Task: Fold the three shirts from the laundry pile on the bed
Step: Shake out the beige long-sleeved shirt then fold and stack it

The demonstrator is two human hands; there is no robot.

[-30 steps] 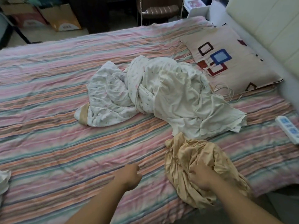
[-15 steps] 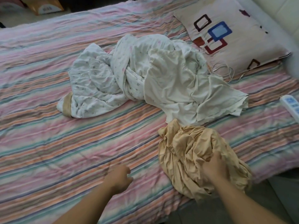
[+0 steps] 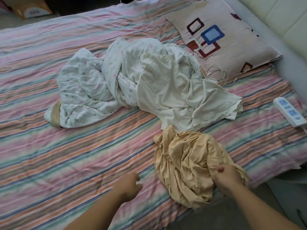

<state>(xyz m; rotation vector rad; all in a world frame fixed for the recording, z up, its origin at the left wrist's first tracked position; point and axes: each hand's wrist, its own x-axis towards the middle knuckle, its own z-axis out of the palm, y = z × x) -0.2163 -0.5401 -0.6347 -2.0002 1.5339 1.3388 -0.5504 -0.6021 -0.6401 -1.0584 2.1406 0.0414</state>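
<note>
A: Ok, bed (image 3: 83, 155) w/ striped sheet fills the view. Where's the laundry?

B: Pile's mid-bed. Tan shirt (image 3: 186, 166) crumpled at the near right edge, partly hanging off the side. Just beyond it, touching, a cream shirt (image 3: 174, 90) lies spread and wrinkled. Left of that, a white floral garment (image 3: 86, 90) bunched up, its tan cuff at the near left end.

A: Hands?

B: Right hand (image 3: 226, 180) is on the tan shirt's near right part, grip closed on a fold of the fabric, fingers curled into it. Left hand (image 3: 128, 186) hovers over bare sheet left of the tan shirt, fingers loosely curled, grip holding nothing, not touching the shirt.

A: Other stuff?

B: Pillow (image 3: 232, 40) w/ square patterns at far right, by the padded headboard (image 3: 282, 19). White cable (image 3: 217, 73) coiled at the pillow's near edge. Power strip (image 3: 289, 112) on the sheet at the right edge, well apart from the shirts. Cardboard box (image 3: 31, 9) on the floor at far left, beyond the bed.
</note>
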